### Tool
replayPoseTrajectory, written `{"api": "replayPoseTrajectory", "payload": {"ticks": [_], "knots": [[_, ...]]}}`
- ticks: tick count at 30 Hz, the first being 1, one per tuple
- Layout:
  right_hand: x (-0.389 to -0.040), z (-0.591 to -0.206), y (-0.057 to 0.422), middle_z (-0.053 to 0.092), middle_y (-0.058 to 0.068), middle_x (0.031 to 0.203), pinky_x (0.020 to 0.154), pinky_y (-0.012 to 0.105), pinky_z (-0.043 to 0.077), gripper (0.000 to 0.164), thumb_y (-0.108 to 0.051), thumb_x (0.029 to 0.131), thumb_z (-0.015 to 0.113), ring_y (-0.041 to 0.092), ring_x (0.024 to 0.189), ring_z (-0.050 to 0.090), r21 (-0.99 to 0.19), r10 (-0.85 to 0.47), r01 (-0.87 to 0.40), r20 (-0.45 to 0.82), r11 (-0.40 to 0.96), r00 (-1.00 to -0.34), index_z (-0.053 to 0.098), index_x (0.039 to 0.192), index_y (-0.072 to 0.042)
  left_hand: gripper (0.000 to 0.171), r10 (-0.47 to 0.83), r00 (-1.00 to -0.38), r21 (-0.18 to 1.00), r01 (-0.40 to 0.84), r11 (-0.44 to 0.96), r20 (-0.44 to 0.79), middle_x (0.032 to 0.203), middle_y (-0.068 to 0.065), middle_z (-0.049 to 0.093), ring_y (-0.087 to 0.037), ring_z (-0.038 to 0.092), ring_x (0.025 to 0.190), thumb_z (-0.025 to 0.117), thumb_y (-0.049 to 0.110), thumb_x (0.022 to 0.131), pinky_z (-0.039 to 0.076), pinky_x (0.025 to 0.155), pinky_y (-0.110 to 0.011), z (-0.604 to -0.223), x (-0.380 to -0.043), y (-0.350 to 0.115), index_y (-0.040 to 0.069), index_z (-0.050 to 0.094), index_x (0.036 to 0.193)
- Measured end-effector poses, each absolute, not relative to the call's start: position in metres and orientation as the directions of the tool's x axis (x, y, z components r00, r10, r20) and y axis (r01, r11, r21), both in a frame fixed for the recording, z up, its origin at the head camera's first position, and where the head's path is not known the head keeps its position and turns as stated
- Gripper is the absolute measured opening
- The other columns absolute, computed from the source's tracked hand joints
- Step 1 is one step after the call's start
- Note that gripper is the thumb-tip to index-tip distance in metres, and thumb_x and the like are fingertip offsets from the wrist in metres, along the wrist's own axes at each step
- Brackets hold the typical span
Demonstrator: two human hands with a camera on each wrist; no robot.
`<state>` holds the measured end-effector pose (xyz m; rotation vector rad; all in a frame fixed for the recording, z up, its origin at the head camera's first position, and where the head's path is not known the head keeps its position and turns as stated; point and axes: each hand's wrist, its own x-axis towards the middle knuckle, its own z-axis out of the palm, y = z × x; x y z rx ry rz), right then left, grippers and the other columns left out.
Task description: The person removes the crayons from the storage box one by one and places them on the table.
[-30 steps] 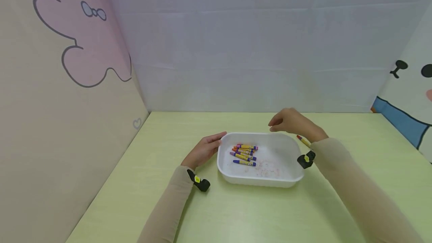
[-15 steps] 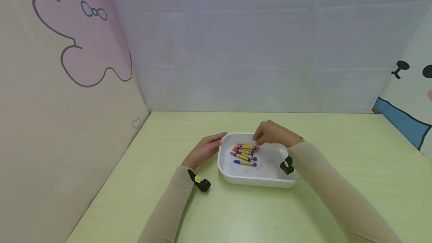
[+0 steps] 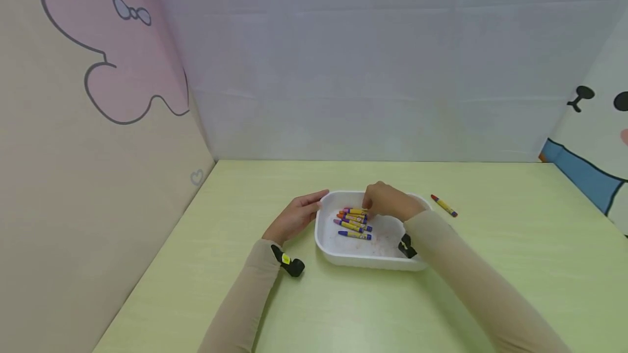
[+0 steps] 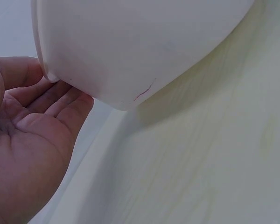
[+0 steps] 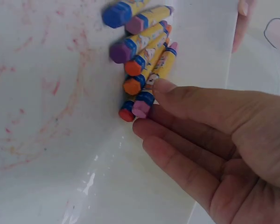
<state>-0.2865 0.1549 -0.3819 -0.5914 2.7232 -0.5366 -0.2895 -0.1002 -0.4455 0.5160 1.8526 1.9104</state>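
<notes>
A white plastic tray [image 3: 373, 262] holds several crayons in yellow wrappers, lying roughly parallel in its left half. My left hand [image 3: 291, 219] holds the tray's left end; in the left wrist view the thumb is at the rim and the other fingers reach under it along the outer wall. Reaching in over the back of the tray, my right hand [image 3: 387, 200] pinches a pink crayon [image 5: 166, 64] near its blunt end, thumb on top. Right beside it lie a red crayon [image 5: 127, 114] and an orange crayon [image 5: 132, 86]. A purple crayon [image 5: 120, 52] and a blue crayon [image 5: 116, 15] lie farther along.
Another red-tipped crayon [image 3: 444, 206] lies on the pale green table [image 3: 343, 309], right of the tray and toward the back. Coloured smears mark the tray's floor. A pale sheet [image 3: 373, 86] hangs behind the table, with printed cartoon figures at both sides.
My right hand has come from above the tray's back right rim leftward and down to the crayons, where it now pinches the pink one. The left hand stays at the tray's left end.
</notes>
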Motion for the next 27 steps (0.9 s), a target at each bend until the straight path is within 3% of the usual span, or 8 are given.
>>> {"api": "replayPoseTrajectory", "payload": {"ticks": [15, 27], "knots": [[-0.275, -0.383, 0.145, 0.067, 0.006, 0.091, 0.083, 0.037, 0.053, 0.01, -0.003, 0.085, 0.069, 0.021, 0.089, 0.057, -0.264, -0.478, -0.441, -0.097, 0.858, -0.873, 0.073, 0.093, -0.005, 0.045, 0.552, -0.833, 0.999, -0.048, -0.013, -0.033, 0.153, -0.016, 0.035, -0.03, 0.035, 0.141, 0.038, 0.008, 0.104, 0.031, 0.116, -0.041, -0.445, -0.289, -0.1, 0.0, 0.034, 0.148], [-0.273, -0.372, 0.15, 0.068, 0.005, 0.093, 0.082, 0.035, 0.054, 0.013, -0.003, 0.084, 0.07, 0.022, 0.094, 0.056, -0.32, -0.466, -0.406, -0.138, 0.856, -0.874, 0.076, 0.095, -0.007, 0.045, 0.551, -0.834, 0.998, -0.054, -0.018, -0.036, 0.154, -0.016, 0.034, -0.03, 0.035, 0.141, 0.038, 0.009, 0.104, 0.031, 0.117, -0.041, -0.445, -0.289, -0.101, -0.001, 0.034, 0.147]]}}
